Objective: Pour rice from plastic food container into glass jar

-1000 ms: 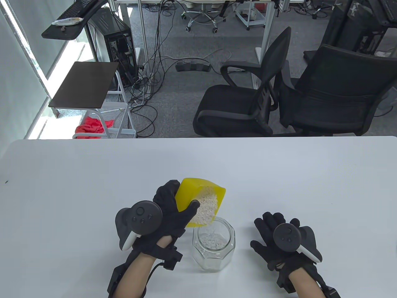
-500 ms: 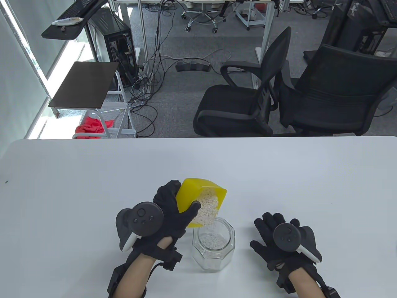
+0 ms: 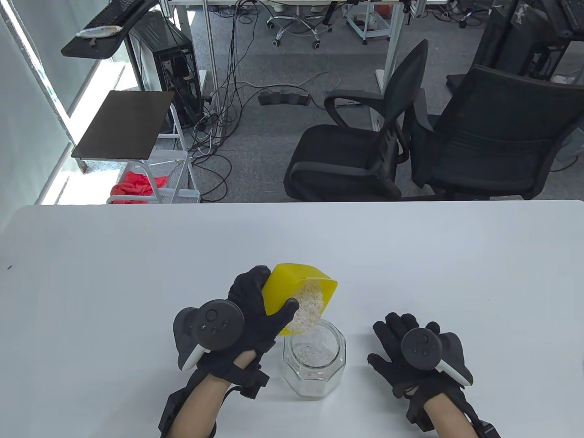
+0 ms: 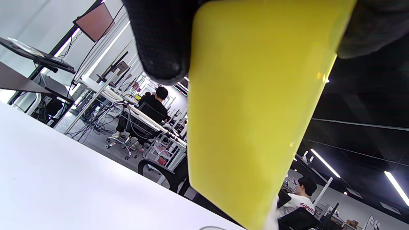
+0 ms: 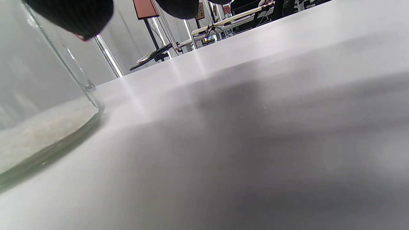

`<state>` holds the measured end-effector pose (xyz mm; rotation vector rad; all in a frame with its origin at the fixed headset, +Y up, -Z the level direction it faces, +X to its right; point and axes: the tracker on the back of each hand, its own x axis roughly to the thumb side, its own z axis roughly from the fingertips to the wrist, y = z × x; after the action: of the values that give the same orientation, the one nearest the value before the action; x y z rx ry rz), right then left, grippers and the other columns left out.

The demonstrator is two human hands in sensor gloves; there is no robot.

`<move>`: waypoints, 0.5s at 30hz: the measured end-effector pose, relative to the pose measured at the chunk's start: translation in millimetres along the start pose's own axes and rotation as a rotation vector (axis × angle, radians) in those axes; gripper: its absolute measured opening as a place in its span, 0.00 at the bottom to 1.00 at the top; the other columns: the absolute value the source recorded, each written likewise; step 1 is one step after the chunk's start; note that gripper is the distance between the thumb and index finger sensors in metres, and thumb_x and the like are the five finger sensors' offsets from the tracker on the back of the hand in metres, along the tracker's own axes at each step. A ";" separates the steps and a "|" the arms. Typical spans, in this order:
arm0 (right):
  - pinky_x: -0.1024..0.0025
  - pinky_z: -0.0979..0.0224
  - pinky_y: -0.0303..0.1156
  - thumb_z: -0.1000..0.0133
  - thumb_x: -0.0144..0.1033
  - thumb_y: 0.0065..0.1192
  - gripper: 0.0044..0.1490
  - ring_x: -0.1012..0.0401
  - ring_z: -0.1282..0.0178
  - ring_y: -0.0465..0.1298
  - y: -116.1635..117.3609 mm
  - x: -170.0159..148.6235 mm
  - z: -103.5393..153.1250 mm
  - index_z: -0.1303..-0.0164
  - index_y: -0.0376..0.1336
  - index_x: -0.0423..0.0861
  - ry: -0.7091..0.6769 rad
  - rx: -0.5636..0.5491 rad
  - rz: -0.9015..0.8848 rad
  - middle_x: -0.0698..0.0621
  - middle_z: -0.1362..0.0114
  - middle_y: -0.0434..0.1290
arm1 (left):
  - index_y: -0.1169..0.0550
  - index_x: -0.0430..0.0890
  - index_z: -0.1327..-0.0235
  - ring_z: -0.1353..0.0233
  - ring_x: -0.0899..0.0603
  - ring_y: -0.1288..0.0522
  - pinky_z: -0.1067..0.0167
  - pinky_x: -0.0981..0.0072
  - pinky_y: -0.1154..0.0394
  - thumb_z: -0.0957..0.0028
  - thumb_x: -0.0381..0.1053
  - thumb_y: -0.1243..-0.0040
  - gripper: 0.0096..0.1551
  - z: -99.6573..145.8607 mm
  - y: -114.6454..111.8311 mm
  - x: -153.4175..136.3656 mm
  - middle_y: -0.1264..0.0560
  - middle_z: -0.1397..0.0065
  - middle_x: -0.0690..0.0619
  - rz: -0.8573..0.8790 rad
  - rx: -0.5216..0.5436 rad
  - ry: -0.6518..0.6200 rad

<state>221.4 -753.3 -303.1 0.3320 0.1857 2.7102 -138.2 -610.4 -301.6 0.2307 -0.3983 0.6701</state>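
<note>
My left hand grips a yellow plastic container, tilted with its open mouth over a clear glass jar. White rice slides along the container's lower side into the jar, which holds a shallow layer of rice. In the left wrist view the container's yellow wall fills the middle, with a gloved finger on it. My right hand rests flat on the table to the right of the jar, fingers spread, holding nothing. The right wrist view shows the jar's base with rice, at the left.
The white table spreads wide around the hands. Two black office chairs stand just beyond its far edge. A small rack with a red cloth sits on the floor at the far left.
My left hand has tipped the yellow container further and shifted it slightly right. More rice has slid toward its mouth and into the jar. My right hand has not moved.
</note>
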 end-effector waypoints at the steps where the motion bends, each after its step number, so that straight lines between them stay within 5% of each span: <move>1: 0.27 0.33 0.22 0.47 0.58 0.59 0.49 0.40 0.15 0.39 0.0 0.0 0.0 0.19 0.52 0.47 0.000 0.000 0.000 0.42 0.14 0.45 | 0.48 0.45 0.19 0.36 0.45 0.27 0.41 0.63 0.20 0.40 0.81 0.50 0.55 0.2 0.0 0.8 0.41 0.26 0.49 -0.007 0.001 -0.003; 15: 0.27 0.33 0.22 0.47 0.58 0.59 0.49 0.40 0.15 0.39 0.5 0.5 -0.2 0.19 0.52 0.47 -0.007 -0.001 -0.002 0.42 0.14 0.45 | 0.48 0.46 0.18 0.35 0.45 0.27 0.39 0.62 0.21 0.41 0.81 0.49 0.54 0.8 -1.1 5.5 0.41 0.26 0.50 -0.036 0.010 -0.044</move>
<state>220.7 -753.5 -303.1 0.3404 0.1827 2.7070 -133.9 -608.5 -298.7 0.2614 -0.4319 0.6321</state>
